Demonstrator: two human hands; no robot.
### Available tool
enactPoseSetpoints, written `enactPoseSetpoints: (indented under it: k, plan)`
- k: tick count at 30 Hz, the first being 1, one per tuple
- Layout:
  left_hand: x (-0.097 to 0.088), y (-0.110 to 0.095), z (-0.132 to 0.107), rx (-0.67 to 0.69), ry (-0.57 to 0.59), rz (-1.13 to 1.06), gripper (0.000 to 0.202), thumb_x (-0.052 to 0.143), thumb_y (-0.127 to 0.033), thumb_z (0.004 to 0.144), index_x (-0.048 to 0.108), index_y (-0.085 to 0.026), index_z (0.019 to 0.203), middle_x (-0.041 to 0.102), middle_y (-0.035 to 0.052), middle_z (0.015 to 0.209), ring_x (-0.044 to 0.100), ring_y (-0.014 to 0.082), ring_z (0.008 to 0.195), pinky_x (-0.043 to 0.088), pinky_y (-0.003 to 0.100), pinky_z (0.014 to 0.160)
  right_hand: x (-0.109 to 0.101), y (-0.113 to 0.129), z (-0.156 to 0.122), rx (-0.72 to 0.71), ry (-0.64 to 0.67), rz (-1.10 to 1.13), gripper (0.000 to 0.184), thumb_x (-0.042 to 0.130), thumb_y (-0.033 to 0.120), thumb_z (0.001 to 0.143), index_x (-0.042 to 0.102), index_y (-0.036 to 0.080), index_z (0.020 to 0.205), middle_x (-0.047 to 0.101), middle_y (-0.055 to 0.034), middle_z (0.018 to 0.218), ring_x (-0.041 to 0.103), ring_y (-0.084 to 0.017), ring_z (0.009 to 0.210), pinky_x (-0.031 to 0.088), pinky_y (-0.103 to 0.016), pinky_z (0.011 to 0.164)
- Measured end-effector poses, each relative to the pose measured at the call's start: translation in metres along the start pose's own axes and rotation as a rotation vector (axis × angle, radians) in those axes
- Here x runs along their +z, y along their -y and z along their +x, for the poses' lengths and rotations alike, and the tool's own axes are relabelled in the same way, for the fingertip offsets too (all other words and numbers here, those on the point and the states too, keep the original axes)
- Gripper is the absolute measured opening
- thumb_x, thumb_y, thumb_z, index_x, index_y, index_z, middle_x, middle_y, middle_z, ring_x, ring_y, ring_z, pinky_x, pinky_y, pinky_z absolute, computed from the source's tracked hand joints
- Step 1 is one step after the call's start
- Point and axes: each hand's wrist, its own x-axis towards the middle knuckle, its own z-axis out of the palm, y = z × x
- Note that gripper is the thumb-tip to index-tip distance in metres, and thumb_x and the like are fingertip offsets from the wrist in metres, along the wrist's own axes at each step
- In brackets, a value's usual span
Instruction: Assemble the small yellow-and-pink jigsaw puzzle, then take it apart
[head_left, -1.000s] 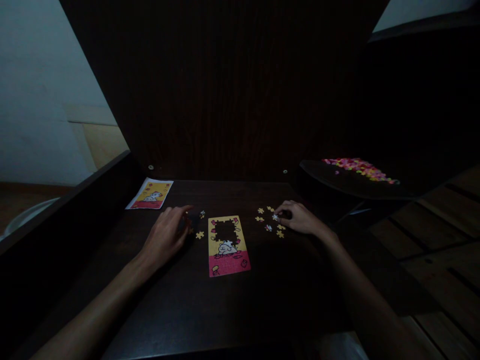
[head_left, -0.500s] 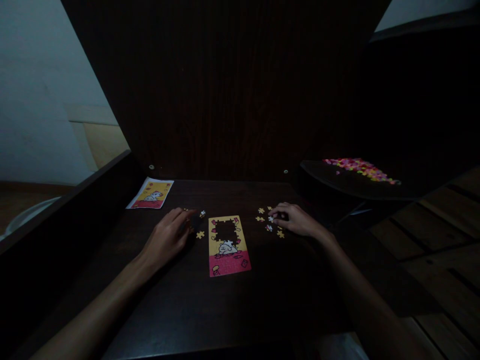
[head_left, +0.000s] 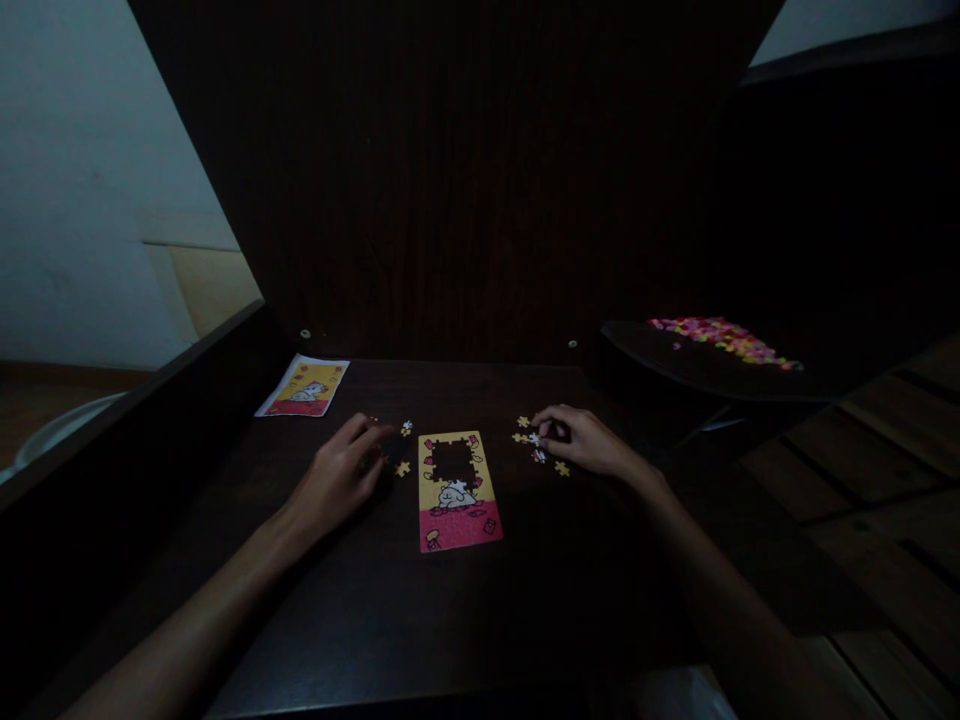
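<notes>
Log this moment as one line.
left hand: beside yellow piece | right hand: at white piece, grip unclear | puzzle: gap in upper half

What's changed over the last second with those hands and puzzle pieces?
The right hand slid left, toward the puzzle, and the white piece at its fingers moved with it; whether it is gripped is unclear. The left hand stays beside loose pieces; the puzzle and printed picture haven't moved.
</notes>
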Motion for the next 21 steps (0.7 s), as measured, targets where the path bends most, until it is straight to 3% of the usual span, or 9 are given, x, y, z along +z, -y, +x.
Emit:
enactPoseSetpoints:
  k: [8, 11, 21]
  plan:
    - [0.004, -0.004, -0.001, 0.097, 0.103, -0.026, 0.025, 0.045, -0.024, 0.096, 0.063, -0.016, 0.112, 0.063, 0.0080, 0.104, 0.062, 0.0211, 0.096, 0.053, 0.034, 0.085, 0.033, 0.051, 0.006, -0.218, 0.126, 0.034, 0.012, 0.065, 0.014, 0.082, 0.068, 0.020, 0.093, 0.066, -0.0027, 0.089, 0.060, -0.018, 0.085, 0.047, -0.030, 0.079]
    - [0.003, -0.010, -0.002, 0.146, 0.178, -0.008, 0.023, 0.049, -0.030, 0.098, 0.066, -0.019, 0.108, 0.065, 0.0069, 0.105, 0.060, 0.0224, 0.099, 0.049, 0.039, 0.091, 0.047, 0.066, 0.005, -0.213, 0.141, 0.057, 0.012, 0.064, 0.013, 0.084, 0.068, 0.020, 0.092, 0.066, -0.0031, 0.093, 0.060, -0.019, 0.092, 0.047, -0.031, 0.084]
    - [0.004, -0.017, -0.002, 0.195, 0.304, -0.002, 0.032, 0.065, -0.042, 0.090, 0.067, -0.022, 0.115, 0.065, 0.0064, 0.112, 0.055, 0.0250, 0.105, 0.042, 0.044, 0.098, 0.063, 0.074, -0.001, -0.233, 0.115, 0.049, 0.010, 0.064, 0.014, 0.087, 0.070, 0.021, 0.092, 0.065, -0.0030, 0.096, 0.059, -0.019, 0.096, 0.046, -0.033, 0.090]
